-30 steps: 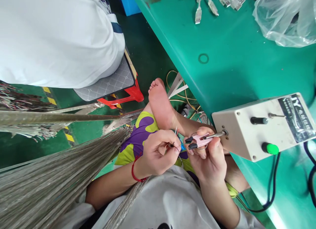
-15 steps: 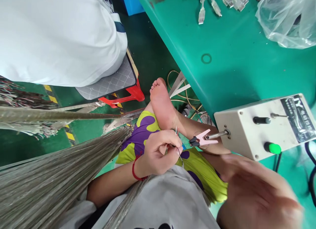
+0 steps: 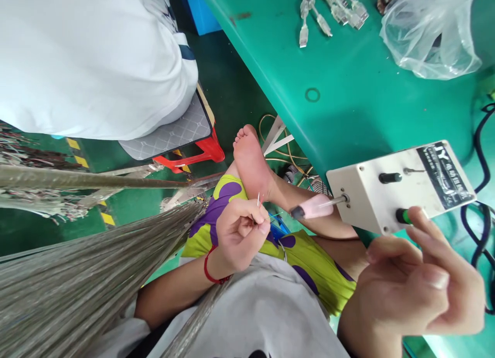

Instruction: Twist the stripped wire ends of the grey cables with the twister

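My left hand (image 3: pixel 242 237) is closed in a pinch on thin wires (image 3: pixel 259 199), whose white and reddish ends stick up past the fingertips. My right hand (image 3: pixel 419 283) reaches to the white control box (image 3: pixel 359 201). One fingertip rests on its green button (image 3: pixel 404 216), while the other fingers are loosely bent and hold nothing. From the box's left side a metal shaft (image 3: pixel 338 200) carries a pink clip with a black tip (image 3: pixel 315 207), which is smeared by motion. The clip is to the right of my left hand, apart from it.
Clear-ended USB cables (image 3: pixel 340 7) and a plastic bag (image 3: pixel 433 36) lie on the green table (image 3: pixel 348 85). Black cords (image 3: pixel 479 193) run beside the box. Bundled grey cables (image 3: pixel 96 275) hang at the left. A person in white (image 3: pixel 96 64) sits on a red stool (image 3: pixel 209 149).
My right hand has moved up to the box's green button. The pink clip, sharp before, is now blurred as if spinning. My left hand has shifted slightly left, away from the clip.
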`<state>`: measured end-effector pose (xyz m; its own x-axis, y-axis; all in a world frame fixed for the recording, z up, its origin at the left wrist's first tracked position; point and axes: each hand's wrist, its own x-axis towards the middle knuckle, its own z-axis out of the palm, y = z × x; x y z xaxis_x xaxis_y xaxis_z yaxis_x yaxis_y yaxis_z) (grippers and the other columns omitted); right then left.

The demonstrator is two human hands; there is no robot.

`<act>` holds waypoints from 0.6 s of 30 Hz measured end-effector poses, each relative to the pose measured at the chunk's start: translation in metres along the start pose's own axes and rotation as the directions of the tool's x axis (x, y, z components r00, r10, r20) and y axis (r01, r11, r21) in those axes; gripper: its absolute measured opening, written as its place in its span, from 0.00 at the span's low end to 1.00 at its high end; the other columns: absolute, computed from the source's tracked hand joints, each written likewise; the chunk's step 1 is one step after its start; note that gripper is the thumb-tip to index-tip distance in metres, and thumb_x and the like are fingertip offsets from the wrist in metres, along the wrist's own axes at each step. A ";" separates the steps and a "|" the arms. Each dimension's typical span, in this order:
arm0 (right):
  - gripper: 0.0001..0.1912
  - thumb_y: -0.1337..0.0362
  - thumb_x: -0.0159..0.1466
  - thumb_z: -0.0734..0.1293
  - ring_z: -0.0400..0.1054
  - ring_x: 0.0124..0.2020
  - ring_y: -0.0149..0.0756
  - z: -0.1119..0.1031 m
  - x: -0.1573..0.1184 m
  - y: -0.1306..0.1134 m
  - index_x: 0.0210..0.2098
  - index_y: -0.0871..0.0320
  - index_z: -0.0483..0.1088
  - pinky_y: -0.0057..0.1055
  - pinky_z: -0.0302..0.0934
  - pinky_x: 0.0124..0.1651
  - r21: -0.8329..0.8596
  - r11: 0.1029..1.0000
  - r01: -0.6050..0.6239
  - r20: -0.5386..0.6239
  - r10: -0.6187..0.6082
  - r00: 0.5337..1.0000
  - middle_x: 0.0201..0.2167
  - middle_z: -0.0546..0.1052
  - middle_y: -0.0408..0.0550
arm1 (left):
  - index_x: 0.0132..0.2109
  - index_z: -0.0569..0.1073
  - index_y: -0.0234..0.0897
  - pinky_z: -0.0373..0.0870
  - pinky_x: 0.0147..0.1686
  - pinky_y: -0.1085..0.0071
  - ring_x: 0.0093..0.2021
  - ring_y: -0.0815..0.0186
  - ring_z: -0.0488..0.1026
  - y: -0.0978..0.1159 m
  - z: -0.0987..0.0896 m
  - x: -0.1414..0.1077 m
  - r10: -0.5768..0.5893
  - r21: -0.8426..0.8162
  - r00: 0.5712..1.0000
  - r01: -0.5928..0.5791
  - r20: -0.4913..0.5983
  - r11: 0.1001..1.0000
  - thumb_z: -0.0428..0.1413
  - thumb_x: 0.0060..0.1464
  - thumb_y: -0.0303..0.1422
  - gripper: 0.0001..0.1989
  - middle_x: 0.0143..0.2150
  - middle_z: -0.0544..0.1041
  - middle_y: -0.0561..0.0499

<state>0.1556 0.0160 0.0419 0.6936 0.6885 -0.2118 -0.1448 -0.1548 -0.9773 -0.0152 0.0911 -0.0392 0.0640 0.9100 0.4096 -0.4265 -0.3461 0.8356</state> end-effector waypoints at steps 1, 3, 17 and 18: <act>0.20 0.40 0.71 0.82 0.87 0.38 0.57 0.006 -0.003 0.000 0.51 0.46 0.88 0.46 0.76 0.27 -0.005 1.000 0.006 0.055 -0.005 0.998 0.44 0.91 0.57 | 0.47 0.72 0.45 0.62 0.22 0.75 0.22 0.74 0.62 0.002 0.000 -0.001 0.001 -0.006 1.000 -0.001 0.007 1.000 0.65 0.76 0.29 0.09 0.28 0.65 0.60; 0.20 0.42 0.71 0.82 0.85 0.37 0.54 0.017 -0.012 0.003 0.52 0.47 0.87 0.45 0.78 0.29 -0.015 1.000 0.013 0.157 -0.011 0.987 0.40 0.90 0.55 | 0.48 0.73 0.44 0.64 0.22 0.74 0.22 0.73 0.63 0.008 -0.001 -0.003 0.005 -0.014 0.998 -0.004 0.057 1.000 0.64 0.74 0.25 0.09 0.28 0.65 0.59; 0.01 0.60 0.75 0.82 0.68 0.24 0.31 0.009 -0.046 0.036 0.45 0.46 0.91 0.27 0.62 0.28 0.142 0.985 -0.094 0.462 0.018 0.887 0.28 0.83 0.41 | 0.51 0.77 0.41 0.70 0.29 0.70 0.25 0.69 0.66 0.022 0.001 -0.021 0.040 -0.011 0.961 -0.038 0.274 0.999 0.60 0.76 0.33 0.02 0.31 0.70 0.57; 0.01 0.60 0.76 0.82 0.67 0.24 0.30 0.008 -0.045 0.037 0.45 0.46 0.91 0.27 0.61 0.28 0.147 0.982 -0.118 0.468 0.036 0.883 0.29 0.83 0.41 | 0.52 0.77 0.42 0.70 0.29 0.69 0.25 0.68 0.66 0.022 0.001 -0.021 0.036 -0.005 0.956 -0.035 0.290 0.999 0.60 0.76 0.33 0.02 0.31 0.71 0.57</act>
<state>0.1134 -0.0153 0.0155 0.2765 0.9341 -0.2260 -0.3282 -0.1293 -0.9357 -0.0251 0.0647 -0.0292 0.3077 0.7918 0.5275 -0.4335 -0.3769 0.8186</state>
